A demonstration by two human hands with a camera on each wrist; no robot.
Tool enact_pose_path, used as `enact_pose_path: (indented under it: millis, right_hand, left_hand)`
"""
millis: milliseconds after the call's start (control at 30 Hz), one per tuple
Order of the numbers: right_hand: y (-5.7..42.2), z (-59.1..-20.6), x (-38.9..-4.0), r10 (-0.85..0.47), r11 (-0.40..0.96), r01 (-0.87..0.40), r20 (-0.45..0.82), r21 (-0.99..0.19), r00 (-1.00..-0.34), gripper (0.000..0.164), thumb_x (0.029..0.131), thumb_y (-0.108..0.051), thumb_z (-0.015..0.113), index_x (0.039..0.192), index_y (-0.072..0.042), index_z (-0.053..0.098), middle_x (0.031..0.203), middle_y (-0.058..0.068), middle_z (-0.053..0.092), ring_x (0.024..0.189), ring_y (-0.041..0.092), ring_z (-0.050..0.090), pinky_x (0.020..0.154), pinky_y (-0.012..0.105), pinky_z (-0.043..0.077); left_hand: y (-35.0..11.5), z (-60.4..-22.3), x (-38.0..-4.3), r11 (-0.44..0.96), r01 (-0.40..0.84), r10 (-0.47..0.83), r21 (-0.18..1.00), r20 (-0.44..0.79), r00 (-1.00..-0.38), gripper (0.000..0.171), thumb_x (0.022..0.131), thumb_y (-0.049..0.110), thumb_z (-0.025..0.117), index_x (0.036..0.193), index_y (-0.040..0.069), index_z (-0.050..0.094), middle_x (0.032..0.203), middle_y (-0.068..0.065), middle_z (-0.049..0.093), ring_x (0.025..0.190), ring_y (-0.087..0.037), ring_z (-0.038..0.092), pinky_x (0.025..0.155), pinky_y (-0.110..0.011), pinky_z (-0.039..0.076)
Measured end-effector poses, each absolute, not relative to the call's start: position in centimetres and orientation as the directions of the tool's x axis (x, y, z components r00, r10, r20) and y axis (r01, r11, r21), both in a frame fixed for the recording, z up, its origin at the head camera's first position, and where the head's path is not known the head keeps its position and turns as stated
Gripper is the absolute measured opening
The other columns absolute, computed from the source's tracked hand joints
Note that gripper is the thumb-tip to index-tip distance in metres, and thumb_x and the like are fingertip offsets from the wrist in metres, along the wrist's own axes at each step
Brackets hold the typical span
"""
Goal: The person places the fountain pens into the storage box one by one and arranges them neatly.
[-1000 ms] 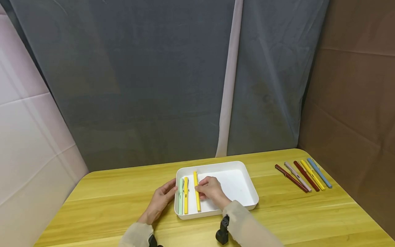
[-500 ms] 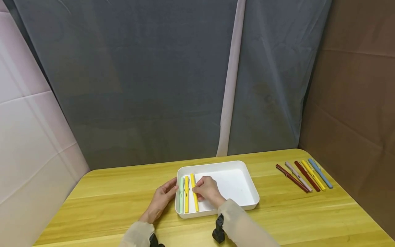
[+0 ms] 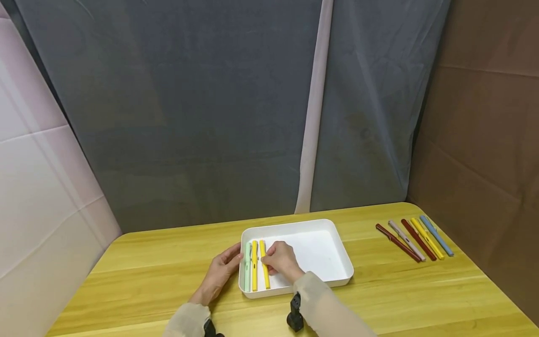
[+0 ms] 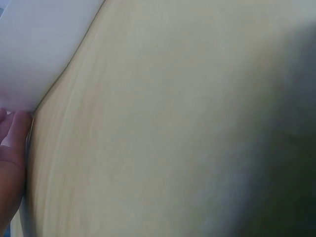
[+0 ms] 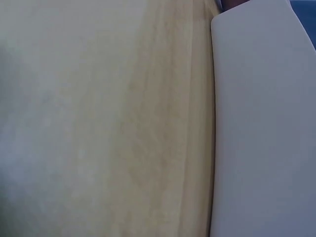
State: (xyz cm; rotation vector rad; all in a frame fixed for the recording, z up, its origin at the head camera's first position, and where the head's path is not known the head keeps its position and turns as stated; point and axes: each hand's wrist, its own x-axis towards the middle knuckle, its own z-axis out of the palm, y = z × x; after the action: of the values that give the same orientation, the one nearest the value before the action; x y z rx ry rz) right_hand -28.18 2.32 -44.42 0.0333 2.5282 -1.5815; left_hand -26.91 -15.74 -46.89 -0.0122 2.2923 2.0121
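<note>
In the head view a white tray (image 3: 322, 252) lies on the wooden table. My right hand (image 3: 283, 260) reaches into it and pinches a yellow capped pen (image 3: 266, 279) between thumb and fingers. To the left of that pen lie a second yellow pen (image 3: 254, 269) and a mint green pen (image 3: 247, 271), roughly side by side along the tray's left end. My left hand (image 3: 220, 269) rests against the outside of the left wall, fingers extended along it and fingertips at the rim. The left wrist view shows part of the left hand (image 4: 12, 158) by the tray wall (image 4: 44, 44).
At the table's right, a loose row holds a dark red pen (image 3: 397, 243), a pale lilac pen (image 3: 406, 240), another dark red pen (image 3: 418, 239), a yellow pen (image 3: 428, 238) and a blue pen (image 3: 436, 235). Cloth hangings (image 3: 210, 117) stand behind the table and at both sides.
My right hand has moved left with the yellow pen, bringing it close beside the other yellow pen. My left hand and the tray have stayed in place.
</note>
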Motion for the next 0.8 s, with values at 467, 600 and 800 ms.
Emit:
enact_pose_path:
  millis: [467, 600, 800]
  right_hand:
    - [2.07, -44.01, -28.05, -0.045, 0.493, 0.11, -0.151, -0.863, -0.988, 0.018, 0.083, -0.008, 0.075, 0.078, -0.003, 0.058, 0.067, 0.006, 0.062, 0.049, 0.01, 0.057, 0.043, 0.015, 0.049]
    - [1.96, -44.2, -28.0, -0.045, 0.51, 0.095, -0.136, -0.855, -0.99, 0.019, 0.083, -0.008, 0.075, 0.078, -0.003, 0.058, 0.064, 0.005, 0.06, 0.049, 0.009, 0.054, 0.042, 0.014, 0.047]
    - [1.75, -44.27, -27.94, -0.052, 0.528, 0.058, -0.1, -0.848, -0.994, 0.019, 0.083, -0.008, 0.075, 0.077, -0.004, 0.058, 0.06, 0.004, 0.058, 0.047, 0.008, 0.052, 0.04, 0.013, 0.044]
  left_hand:
    - [-15.87, -46.94, -26.8, 0.122, -0.045, 0.071, 0.991, -0.054, -0.996, 0.051, 0.101, 0.014, 0.053, 0.146, -0.004, 0.039, 0.151, -0.026, 0.041, 0.137, -0.035, 0.044, 0.107, -0.032, 0.049]
    - [-15.86, -46.95, -26.77, 0.116, -0.046, 0.073, 0.992, -0.055, -0.996, 0.051, 0.101, 0.012, 0.052, 0.147, -0.005, 0.038, 0.151, -0.026, 0.041, 0.137, -0.036, 0.044, 0.107, -0.031, 0.049]
    - [-15.84, -46.82, -26.76, 0.121, -0.056, 0.072, 0.991, -0.065, -0.995, 0.052, 0.1, 0.015, 0.054, 0.147, -0.003, 0.039, 0.151, -0.025, 0.041, 0.138, -0.036, 0.043, 0.11, -0.036, 0.046]
